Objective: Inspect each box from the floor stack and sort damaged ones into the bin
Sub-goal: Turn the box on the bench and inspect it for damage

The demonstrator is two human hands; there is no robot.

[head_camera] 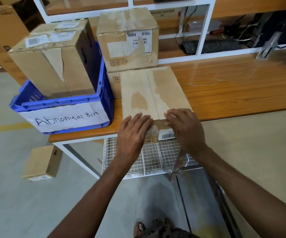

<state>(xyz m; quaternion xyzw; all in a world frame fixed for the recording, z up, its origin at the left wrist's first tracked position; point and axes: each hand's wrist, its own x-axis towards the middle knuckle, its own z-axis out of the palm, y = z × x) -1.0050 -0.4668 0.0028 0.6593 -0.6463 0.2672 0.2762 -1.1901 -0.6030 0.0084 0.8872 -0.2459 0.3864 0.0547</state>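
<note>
A flat cardboard box (153, 90) lies on the wooden table (233, 86), its taped top scuffed and its near end hanging over the table's edge. My left hand (132, 133) rests on its near edge with fingers straight. My right hand (183, 127) lies over the same edge beside it, fingers laid on the top. To the left stands a blue bin (66, 107) labelled "Abnormal Bin". It holds a torn cardboard box (56, 55). One small box (41, 163) lies on the floor at the lower left.
Two stacked boxes (128, 40) stand on the table behind the flat one. A white frame with a keyboard (212, 45) and cables runs along the back. A wire mesh shelf (149, 158) sits under the table. Large cartons (1, 31) stand at the far left.
</note>
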